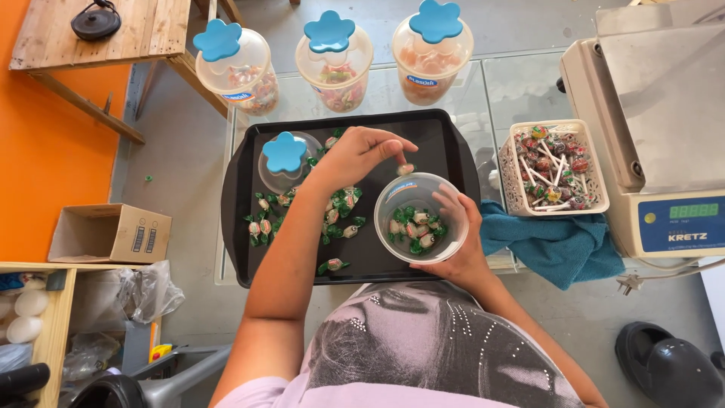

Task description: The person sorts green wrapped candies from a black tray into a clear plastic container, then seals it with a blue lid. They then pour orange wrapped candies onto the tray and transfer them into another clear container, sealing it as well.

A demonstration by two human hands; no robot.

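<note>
My right hand (459, 243) grips a clear plastic jar (420, 217) holding several green-wrapped candies, tilted over the front right of a black tray (236, 198). My left hand (361, 153) hovers just above the jar's rim, pinching one wrapped candy (405, 169) between its fingertips. More loose candies (332, 213) lie scattered on the tray's middle. The jar's blue flower-shaped lid (285, 152) rests on the tray's back left.
Three closed candy jars with blue flower lids (330, 59) stand behind the tray on the glass counter. A white basket of lollipops (553, 168), a teal cloth (555, 245) and a weighing scale (655, 128) sit right. A cardboard box (109, 233) lies on the floor left.
</note>
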